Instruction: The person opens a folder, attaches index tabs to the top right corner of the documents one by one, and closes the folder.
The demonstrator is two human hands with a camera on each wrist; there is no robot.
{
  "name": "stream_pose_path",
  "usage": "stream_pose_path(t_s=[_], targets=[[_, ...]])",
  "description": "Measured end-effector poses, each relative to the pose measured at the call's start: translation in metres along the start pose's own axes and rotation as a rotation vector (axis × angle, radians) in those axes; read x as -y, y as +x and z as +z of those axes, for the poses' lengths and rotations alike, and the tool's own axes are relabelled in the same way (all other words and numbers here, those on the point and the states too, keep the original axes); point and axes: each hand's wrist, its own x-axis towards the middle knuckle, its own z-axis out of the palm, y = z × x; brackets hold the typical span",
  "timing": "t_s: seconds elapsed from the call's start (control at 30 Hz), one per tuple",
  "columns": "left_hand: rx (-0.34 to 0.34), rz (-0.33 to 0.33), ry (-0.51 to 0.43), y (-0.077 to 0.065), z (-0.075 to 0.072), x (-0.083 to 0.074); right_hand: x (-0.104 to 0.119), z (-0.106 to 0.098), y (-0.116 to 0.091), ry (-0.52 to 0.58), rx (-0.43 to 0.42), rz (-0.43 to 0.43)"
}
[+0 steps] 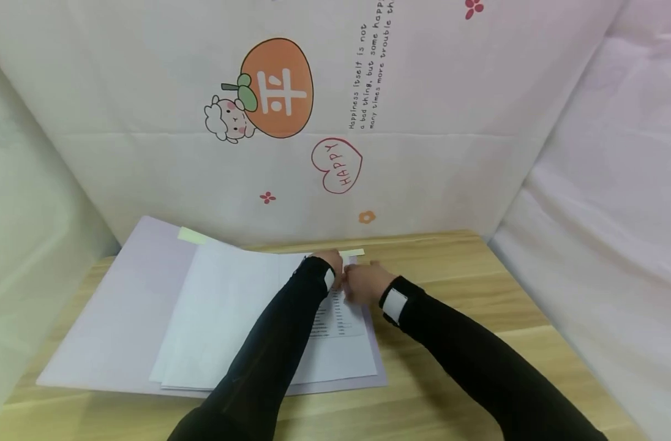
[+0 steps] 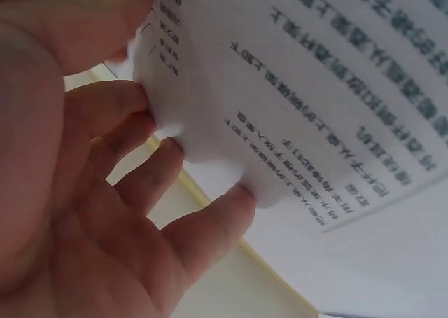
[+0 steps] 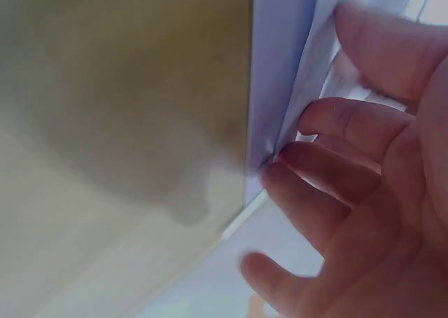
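A lilac folder [image 1: 115, 318] lies spread open on the table with white sheets [image 1: 225, 300] on it. At the top right of these is a printed sheet [image 1: 341, 358], partly hidden by my left arm. My left hand [image 1: 330, 263] pinches the sheet's upper part; in the left wrist view its thumb lies over the paper [image 2: 280, 108] and the other fingertips meet the edge. Close beside it, my right hand [image 1: 368, 282] touches the right edge of the paper with loosely bent, spread fingers. The right thumb [image 3: 385, 52] is blurred over the white paper.
Pale yellow-green strips [image 1: 192, 236] show at the folder's top left and behind my left hand. The wood-grain table [image 1: 451, 269] extends to the right. A printed white cloth [image 1: 423, 177] hangs behind the table, with plain white cloth at both sides.
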Motion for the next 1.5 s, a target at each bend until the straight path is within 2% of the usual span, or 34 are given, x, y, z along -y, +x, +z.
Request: stream_pose_path(t_s=[0.13,0.27,0.43,0.5,0.57,0.73,0.83,0.9,0.97,1.07,1.13,1.23,1.43,1.5], targets=[[-0.015,0.025,0.063,-0.004,-0.004,0.006,0.016,0.003,-0.028,0.032,0.023,-0.043],[-0.029,0.058,0.048,-0.018,-0.011,0.002,0.028,0.008,-0.056,-0.006,0.039,-0.106],[-0.011,0.023,0.016,-0.007,-0.006,-0.001,0.041,0.011,-0.082,-0.066,0.038,-0.202],[-0.001,0.000,0.017,-0.006,-0.003,-0.001,0.045,0.012,-0.086,-0.072,0.045,-0.225],[-0.007,-0.011,0.004,-0.011,-0.001,0.000,0.048,0.013,-0.088,-0.063,0.045,-0.237],[-0.064,-0.026,0.004,-0.024,0.004,-0.003,0.053,0.014,-0.088,-0.026,0.027,-0.223],[-0.114,-0.016,0.039,-0.031,0.008,-0.001,0.055,0.014,-0.088,-0.007,0.026,-0.224],[-0.124,0.018,0.066,-0.035,0.011,0.003,0.056,0.014,-0.087,0.003,0.025,-0.231],[-0.128,0.061,0.069,-0.046,0.011,0.006,0.056,0.013,-0.087,0.010,0.020,-0.238],[-0.092,0.135,0.036,-0.067,0.012,0.010,0.056,0.013,-0.087,0.015,0.022,-0.238],[-0.067,0.160,0.007,-0.083,0.016,0.010,0.056,0.014,-0.087,0.028,0.026,-0.233],[-0.050,0.162,-0.009,-0.106,0.029,0.007,0.055,0.014,-0.087,0.055,0.036,-0.228],[-0.084,0.163,0.023,-0.152,0.048,-0.002,0.052,0.014,-0.086,0.054,0.037,-0.200],[-0.085,0.165,-0.001,-0.164,0.052,-0.002,0.051,0.014,-0.086,0.046,0.031,-0.198]])
